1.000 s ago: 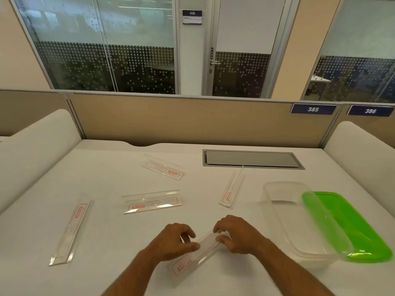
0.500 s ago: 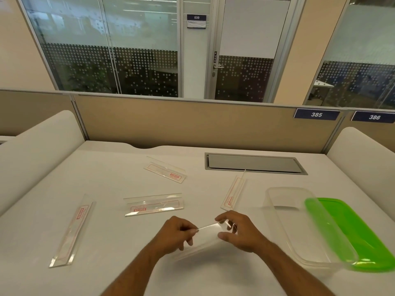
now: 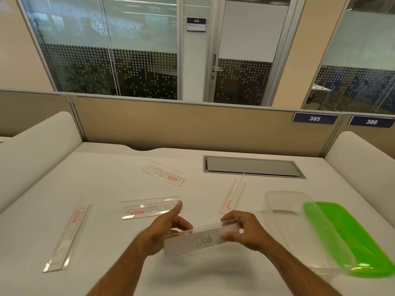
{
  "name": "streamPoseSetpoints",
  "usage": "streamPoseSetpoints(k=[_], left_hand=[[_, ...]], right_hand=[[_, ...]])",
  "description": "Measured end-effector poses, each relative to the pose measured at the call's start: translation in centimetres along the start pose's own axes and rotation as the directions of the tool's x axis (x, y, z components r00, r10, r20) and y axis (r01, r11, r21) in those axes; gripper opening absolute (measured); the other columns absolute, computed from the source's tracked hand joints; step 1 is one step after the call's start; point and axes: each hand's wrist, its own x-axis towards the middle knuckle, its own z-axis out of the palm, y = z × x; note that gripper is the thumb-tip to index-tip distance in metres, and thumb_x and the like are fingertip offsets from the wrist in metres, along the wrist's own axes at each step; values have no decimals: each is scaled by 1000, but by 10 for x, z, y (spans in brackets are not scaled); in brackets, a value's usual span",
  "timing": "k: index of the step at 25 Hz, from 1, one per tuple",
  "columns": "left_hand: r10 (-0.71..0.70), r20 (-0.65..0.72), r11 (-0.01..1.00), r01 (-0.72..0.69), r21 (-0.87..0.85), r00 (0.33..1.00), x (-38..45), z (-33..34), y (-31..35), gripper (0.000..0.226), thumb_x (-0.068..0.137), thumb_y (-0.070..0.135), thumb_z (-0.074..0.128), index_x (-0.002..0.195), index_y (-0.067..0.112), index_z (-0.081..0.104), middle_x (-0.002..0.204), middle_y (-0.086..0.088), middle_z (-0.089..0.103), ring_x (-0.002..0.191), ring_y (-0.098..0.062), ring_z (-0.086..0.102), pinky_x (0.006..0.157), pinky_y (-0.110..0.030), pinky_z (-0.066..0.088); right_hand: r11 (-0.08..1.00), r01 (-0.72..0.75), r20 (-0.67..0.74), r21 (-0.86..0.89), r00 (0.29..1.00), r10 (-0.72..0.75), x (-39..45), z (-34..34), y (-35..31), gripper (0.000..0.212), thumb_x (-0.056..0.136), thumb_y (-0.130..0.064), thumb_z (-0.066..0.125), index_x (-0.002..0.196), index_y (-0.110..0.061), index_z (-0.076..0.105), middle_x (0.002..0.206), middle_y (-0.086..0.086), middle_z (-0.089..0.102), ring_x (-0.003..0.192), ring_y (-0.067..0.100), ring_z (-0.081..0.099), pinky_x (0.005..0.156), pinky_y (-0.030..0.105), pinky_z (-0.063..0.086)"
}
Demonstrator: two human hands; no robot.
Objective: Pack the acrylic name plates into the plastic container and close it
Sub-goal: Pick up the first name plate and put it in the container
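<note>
Both hands hold one clear name plate (image 3: 202, 239) up off the white counter (image 3: 106, 263). The left hand (image 3: 165, 227) grips the plate's left end, with its thumb sticking up, and this hand looks a bit blurry. The right hand (image 3: 245, 230) pinches the plate's right end between thumb and fingers. The plate has a white card inside with "Dog" written on it, facing the camera. The clear plastic box (image 3: 299, 227) sits on the counter just to the right of the held plate, open on top, and nothing can be seen inside it. The green lid (image 3: 352, 238) lies against the far right side of the box, and its near part shows through the box's clear wall. Four more name plates lie on the counter. One (image 3: 149, 208) is just behind the left hand, with a red label on it. One (image 3: 232, 195) is behind the right hand, near the box, and lies long-ways away from the camera. One (image 3: 163, 173) is farther back from the held plate, toward the middle of the counter. The last one (image 3: 68, 233) is well to the left of the held plate, near the counter's left side. A grey flap (image 3: 252, 166) is set flat into the counter, behind the box.
</note>
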Motion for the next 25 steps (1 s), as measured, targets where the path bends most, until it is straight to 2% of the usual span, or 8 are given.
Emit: streamPoseSetpoints(k=[2,5,8,11,15,17,20,25], left_hand=[[25,53,998,-22,-56,998,2,-6,-1,90,86,75,34,97,-5,73,100,-19,73,85,-27,67,69,-32,53],[73,64,996,-68,-65,995,0,-11,-4,89,82,77,33,95,-2,74,106,-22,73,92,-32,69,74,-33,54],[178,81,982,-171,-82,981,-2,-15,-9,71,81,65,59,103,-2,73,111,-23,71,100,-32,68,81,-35,54],[298,157,952,-306,28,942,-4,-18,-9,64,61,42,89,110,4,72,113,-18,72,107,-30,68,86,-34,55],[373,103,887,-387,253,922,-2,-16,-8,53,57,23,92,106,11,75,106,-8,76,102,-25,70,86,-35,58],[399,73,878,-404,258,914,0,-15,-7,51,55,22,92,103,10,76,101,-8,77,99,-25,71,80,-31,59],[414,80,875,-420,242,907,4,-11,-3,48,56,15,90,100,4,75,97,-10,77,95,-25,72,74,-30,59],[430,105,872,-443,206,896,10,10,3,48,57,17,89,100,3,74,96,-11,77,95,-27,72,73,-30,59]], right_hand=[[999,1,-26,32,1000,0,0,0,0,44,58,-44,86,94,-24,72,95,-5,74,87,12,71,76,26,59],[994,-16,-61,107,998,23,2,1,2,43,60,-42,85,91,-16,71,93,-1,76,86,15,73,77,32,61],[990,-25,-78,140,996,36,3,1,3,39,62,-39,85,89,-15,72,94,1,77,88,15,74,81,36,61],[987,-26,-97,158,994,42,5,-1,4,32,64,-34,85,87,-16,72,97,1,77,91,18,74,82,36,61],[985,-45,-78,165,995,59,10,-8,4,47,57,-44,87,90,-14,74,102,1,77,94,18,74,86,42,60],[994,-67,-5,89,998,68,12,-18,-1,54,54,-49,88,92,-14,74,106,-2,75,97,15,72,86,40,60],[982,-49,148,-183,986,77,14,-34,-21,53,53,-53,88,91,-18,75,98,-8,75,93,10,71,83,38,60],[805,113,348,-582,930,121,12,-39,-76,65,62,-62,80,114,-26,67,103,-11,69,91,9,65,80,26,58]])
